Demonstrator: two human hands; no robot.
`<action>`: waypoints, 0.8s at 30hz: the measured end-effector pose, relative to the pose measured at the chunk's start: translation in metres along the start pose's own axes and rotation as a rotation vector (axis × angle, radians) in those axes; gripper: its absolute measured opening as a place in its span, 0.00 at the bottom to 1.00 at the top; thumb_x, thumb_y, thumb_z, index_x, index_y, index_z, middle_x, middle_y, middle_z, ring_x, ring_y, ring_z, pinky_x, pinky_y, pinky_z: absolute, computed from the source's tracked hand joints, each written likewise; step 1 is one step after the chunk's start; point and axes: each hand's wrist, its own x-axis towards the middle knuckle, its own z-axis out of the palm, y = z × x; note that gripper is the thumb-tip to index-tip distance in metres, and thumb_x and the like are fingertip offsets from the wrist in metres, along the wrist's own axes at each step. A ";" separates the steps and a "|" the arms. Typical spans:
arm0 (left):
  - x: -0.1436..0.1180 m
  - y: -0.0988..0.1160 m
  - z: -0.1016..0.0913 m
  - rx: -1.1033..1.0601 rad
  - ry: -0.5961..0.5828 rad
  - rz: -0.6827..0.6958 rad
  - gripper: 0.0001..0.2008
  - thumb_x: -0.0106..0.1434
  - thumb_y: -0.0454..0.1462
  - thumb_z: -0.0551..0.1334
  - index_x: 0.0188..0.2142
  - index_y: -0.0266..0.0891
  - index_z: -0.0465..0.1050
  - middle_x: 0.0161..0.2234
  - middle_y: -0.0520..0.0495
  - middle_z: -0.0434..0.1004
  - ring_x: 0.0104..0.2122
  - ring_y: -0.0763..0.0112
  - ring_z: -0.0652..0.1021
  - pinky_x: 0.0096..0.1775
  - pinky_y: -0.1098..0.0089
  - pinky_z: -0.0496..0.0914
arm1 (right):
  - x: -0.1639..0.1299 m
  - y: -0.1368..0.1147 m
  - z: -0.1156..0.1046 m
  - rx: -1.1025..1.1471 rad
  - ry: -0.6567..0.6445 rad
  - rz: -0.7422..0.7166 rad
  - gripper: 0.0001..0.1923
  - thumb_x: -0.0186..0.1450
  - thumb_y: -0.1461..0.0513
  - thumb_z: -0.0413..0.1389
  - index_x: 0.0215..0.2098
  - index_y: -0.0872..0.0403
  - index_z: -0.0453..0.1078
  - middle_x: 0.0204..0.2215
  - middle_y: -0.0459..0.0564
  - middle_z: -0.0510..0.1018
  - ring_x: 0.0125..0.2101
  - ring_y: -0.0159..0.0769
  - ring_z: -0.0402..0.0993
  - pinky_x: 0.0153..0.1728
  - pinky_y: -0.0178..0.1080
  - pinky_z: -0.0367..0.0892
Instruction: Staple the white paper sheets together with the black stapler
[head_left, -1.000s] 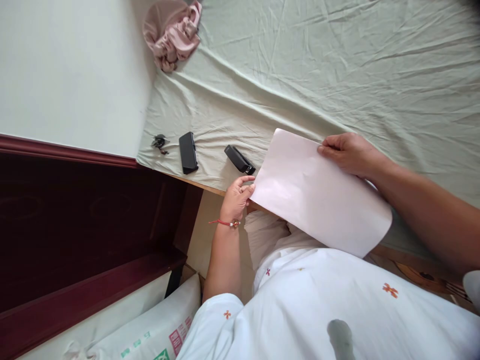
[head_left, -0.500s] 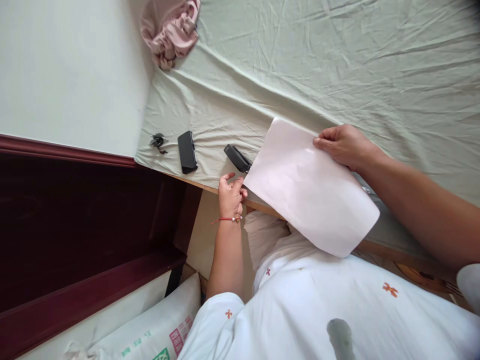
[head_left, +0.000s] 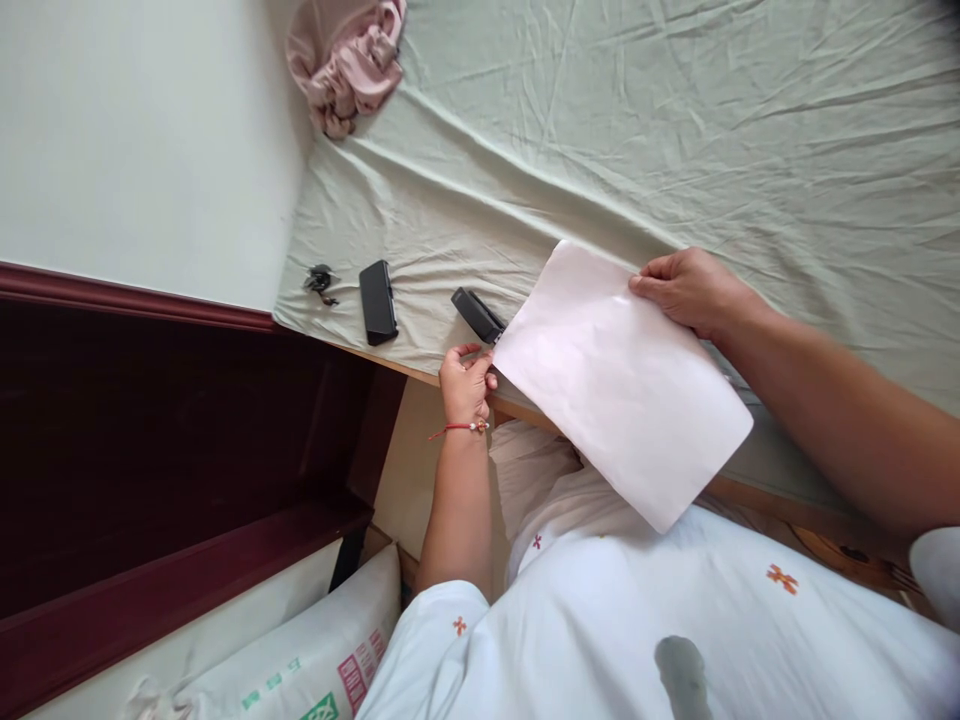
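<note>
1. White paper [head_left: 622, 380]: nearest me, reaching rightward from the stapler, its left corner at the stapler's front end; I can't tell whether that corner sits inside it or only beside it. I judge it light and limp, easy to crease; I'd hold by the edges, flat fingers, no hard pinch. One sheet or several, I can't tell.
2. Left hand [head_left: 466, 382]: just on the near side of the stapler, fingers curled, thumb at the paper's corner; whether this grip is closed on it, I can't make out.
3. Black stapler [head_left: 478, 316]: my landmark, lying on the green cloth [head_left: 675, 120]. It looks rigid and fairly dense for its size; I'd take it round the middle of the body, clear of the front end.
4. Right hand [head_left: 686, 293]: well right of the stapler, its grip clamped on the paper's far edge, thumb on top. That steadies the far side, though the near right corner hangs free.
</note>
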 end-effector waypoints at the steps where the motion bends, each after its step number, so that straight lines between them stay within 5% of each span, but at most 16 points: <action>1: 0.000 0.000 0.001 -0.001 0.000 0.002 0.18 0.55 0.32 0.74 0.40 0.42 0.68 0.21 0.62 0.73 0.12 0.80 0.67 0.18 0.80 0.50 | 0.000 0.001 0.000 0.007 0.002 -0.004 0.12 0.67 0.56 0.72 0.28 0.50 0.81 0.20 0.49 0.77 0.16 0.33 0.66 0.17 0.38 0.56; 9: 0.008 -0.014 -0.001 0.004 0.010 0.115 0.17 0.59 0.33 0.72 0.43 0.43 0.68 0.25 0.59 0.77 0.15 0.79 0.66 0.21 0.77 0.57 | -0.007 -0.009 0.002 0.044 0.055 0.034 0.14 0.68 0.56 0.71 0.26 0.50 0.78 0.20 0.49 0.75 0.18 0.34 0.67 0.20 0.40 0.61; 12: 0.010 -0.025 -0.006 0.131 0.144 0.382 0.12 0.63 0.31 0.68 0.45 0.42 0.72 0.34 0.51 0.84 0.26 0.74 0.79 0.32 0.73 0.73 | -0.012 -0.014 0.002 0.039 0.061 0.067 0.14 0.69 0.57 0.70 0.27 0.50 0.78 0.21 0.50 0.76 0.19 0.35 0.68 0.21 0.40 0.62; 15: 0.009 -0.036 -0.014 0.360 0.232 0.723 0.16 0.66 0.29 0.63 0.52 0.41 0.80 0.54 0.37 0.88 0.50 0.61 0.87 0.52 0.63 0.80 | -0.017 -0.017 0.001 0.019 0.066 0.073 0.12 0.70 0.56 0.68 0.29 0.50 0.79 0.22 0.49 0.77 0.20 0.35 0.69 0.21 0.39 0.62; 19: 0.010 -0.046 -0.025 0.634 0.122 0.958 0.23 0.72 0.31 0.58 0.61 0.42 0.83 0.67 0.34 0.85 0.68 0.55 0.82 0.72 0.52 0.72 | -0.024 -0.023 0.001 -0.011 0.086 0.111 0.11 0.72 0.59 0.65 0.30 0.51 0.79 0.23 0.48 0.77 0.21 0.33 0.68 0.21 0.37 0.60; 24: 0.012 -0.049 -0.029 0.659 0.080 0.970 0.25 0.74 0.33 0.57 0.64 0.43 0.84 0.69 0.35 0.85 0.72 0.54 0.79 0.80 0.47 0.63 | -0.027 -0.030 0.003 -0.007 0.110 0.166 0.14 0.74 0.63 0.62 0.28 0.51 0.79 0.23 0.48 0.77 0.20 0.33 0.67 0.21 0.39 0.59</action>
